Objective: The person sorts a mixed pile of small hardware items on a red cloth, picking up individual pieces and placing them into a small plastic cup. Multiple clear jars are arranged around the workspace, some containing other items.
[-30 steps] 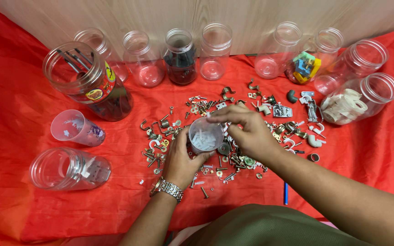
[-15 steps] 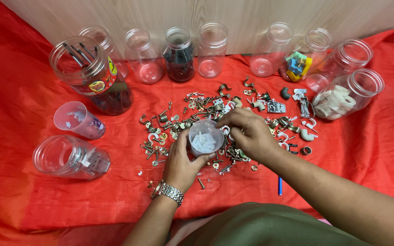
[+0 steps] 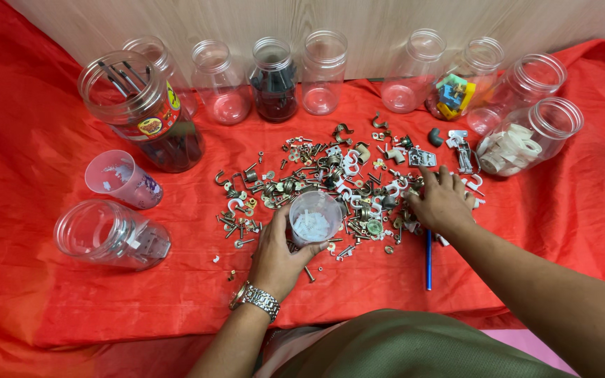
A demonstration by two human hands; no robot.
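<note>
The left hand [image 3: 278, 255] is wrapped around a small clear plastic cup [image 3: 314, 218], gripping it upright at the near edge of the hardware pile [image 3: 330, 182], so the open mouth stays level and close to the pieces; white bits already lie in its bottom. The right hand [image 3: 442, 203] rests at about 3 o'clock from the cup, palm down and fingers spread loosely on the scattered clips and screws, closed on nothing that shows. A blue pen [image 3: 428, 259] lies just below that hand, at 6 o'clock from it. The red cloth [image 3: 50, 301] covers the tabletop and keeps the small parts visible. Along the far edge, at 12 o'clock, stands a row of open clear jars [image 3: 323, 70], some with sorted contents. At 9 o'clock a pink cup [image 3: 120, 178] and an empty jar on its side [image 3: 110, 234] lie tipped over.
</note>
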